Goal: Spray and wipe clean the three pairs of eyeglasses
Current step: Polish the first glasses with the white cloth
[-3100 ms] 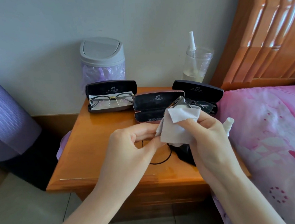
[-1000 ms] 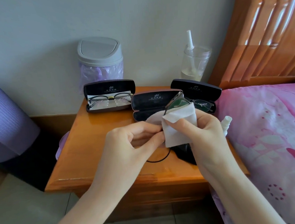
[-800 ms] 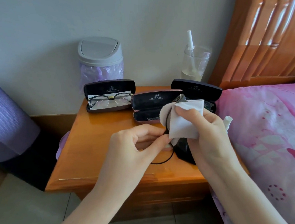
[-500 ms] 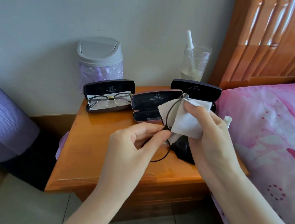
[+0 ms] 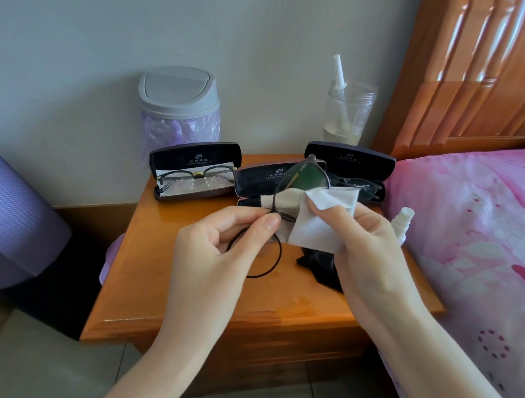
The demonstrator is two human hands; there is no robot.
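1. Since half a second ago our cloth has slid down, baring the upper lens of the glasses, held above the desk in front of the middle case.
2. Our left hand pinches the thin frame; our right hand pinches the cloth against them.
3. We judge them light, fragile and slick: grip the rim, never the lens.

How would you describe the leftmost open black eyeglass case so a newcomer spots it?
Find the orange wooden nightstand beside the pink bed. Three open black eyeglass cases line its back; take the leftmost case, in front of the grey swing-lid bin. Only its dark-framed, gold-bridged glasses lie unobstructed on white cloth.
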